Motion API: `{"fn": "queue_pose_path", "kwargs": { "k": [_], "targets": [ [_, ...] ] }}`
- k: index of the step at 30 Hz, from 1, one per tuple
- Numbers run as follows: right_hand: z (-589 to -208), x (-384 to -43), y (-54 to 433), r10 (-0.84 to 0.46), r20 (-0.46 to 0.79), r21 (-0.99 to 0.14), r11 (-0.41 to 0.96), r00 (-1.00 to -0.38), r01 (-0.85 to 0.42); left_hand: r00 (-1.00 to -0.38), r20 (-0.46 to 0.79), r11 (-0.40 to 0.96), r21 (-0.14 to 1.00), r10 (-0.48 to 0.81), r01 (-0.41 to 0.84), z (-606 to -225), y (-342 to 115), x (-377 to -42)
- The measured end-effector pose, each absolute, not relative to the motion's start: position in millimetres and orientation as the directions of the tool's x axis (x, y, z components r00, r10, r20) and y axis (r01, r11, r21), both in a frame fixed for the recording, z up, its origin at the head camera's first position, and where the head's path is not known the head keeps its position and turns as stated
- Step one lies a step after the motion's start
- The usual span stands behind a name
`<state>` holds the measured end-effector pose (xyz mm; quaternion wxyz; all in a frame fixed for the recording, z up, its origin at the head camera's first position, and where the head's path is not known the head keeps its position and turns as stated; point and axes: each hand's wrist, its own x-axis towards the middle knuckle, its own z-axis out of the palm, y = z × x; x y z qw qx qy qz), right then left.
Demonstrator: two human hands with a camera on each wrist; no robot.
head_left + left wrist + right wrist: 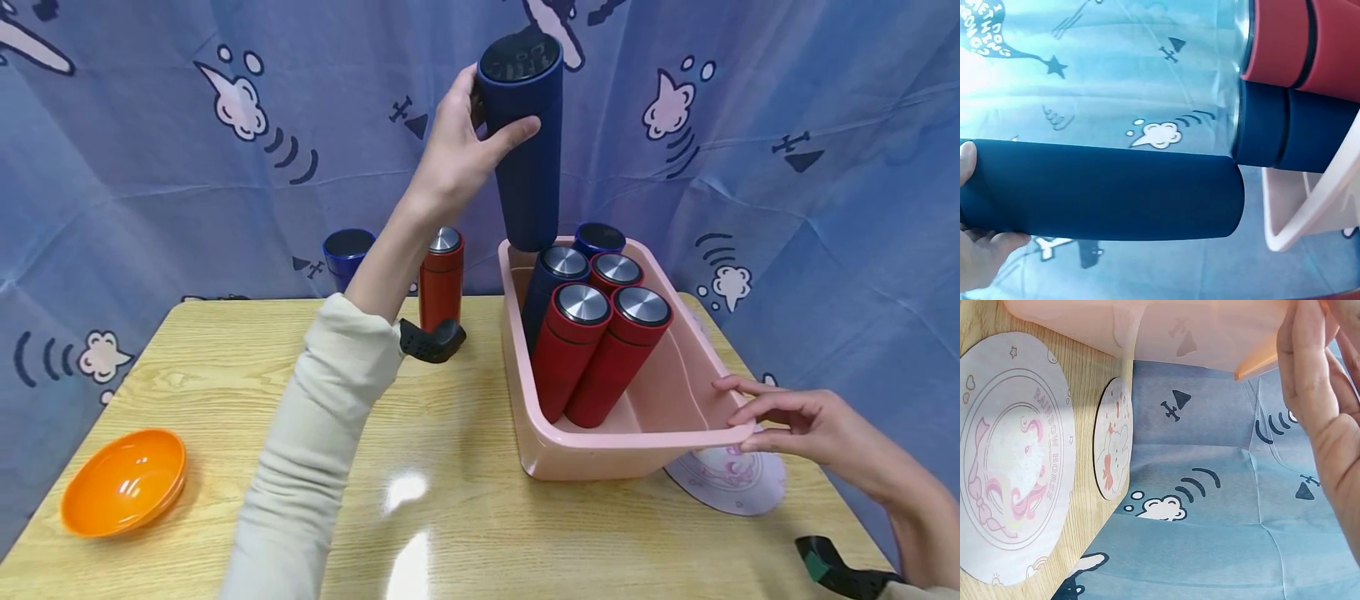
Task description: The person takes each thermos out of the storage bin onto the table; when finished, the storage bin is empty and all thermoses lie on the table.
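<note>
My left hand [457, 162] grips a dark blue thermos bottle [531, 183] near its black-topped lid and holds it upright, slightly tilted, above the far left part of a pink plastic bin [645, 439]. In the left wrist view the bottle [1110, 190] stretches from the fingers toward the bin. Three red thermos bottles [566, 354] with silver lids lean inside the bin. With them stand a navy bottle [536, 296] with a silver lid and a blue bottle [600, 239] with a black top. My right hand [817, 421] pinches the bin's near right corner, fingers inside, thumb outside.
A red thermos [442, 287] and a blue one [347, 254] stand at the table's back edge, left of the bin. An orange bowl [123, 483] sits at the left. Two round printed mats [1016, 456] lie beside the bin. A patterned blue curtain [225, 183] hangs behind.
</note>
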<state>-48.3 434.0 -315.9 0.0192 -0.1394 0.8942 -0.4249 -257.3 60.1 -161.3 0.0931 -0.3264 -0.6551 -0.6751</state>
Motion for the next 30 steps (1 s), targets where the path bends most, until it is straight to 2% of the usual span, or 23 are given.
{"fn": "queue_pose_path", "kwargs": {
  "k": [11, 30],
  "targets": [
    [-316, -51, 434, -0.269, 0.074, -0.769, 0.597, -0.96, -0.227, -0.758, 0.607, -0.146, 0.794, 0.24, 0.59, -154, 36, -250],
    [-318, -50, 435, -0.27, 0.083, -0.762, 0.603, -0.959, -0.235, -0.809, 0.51, -0.051, 0.853, 0.293, 0.519, -166, 5, -232]
  ]
}}
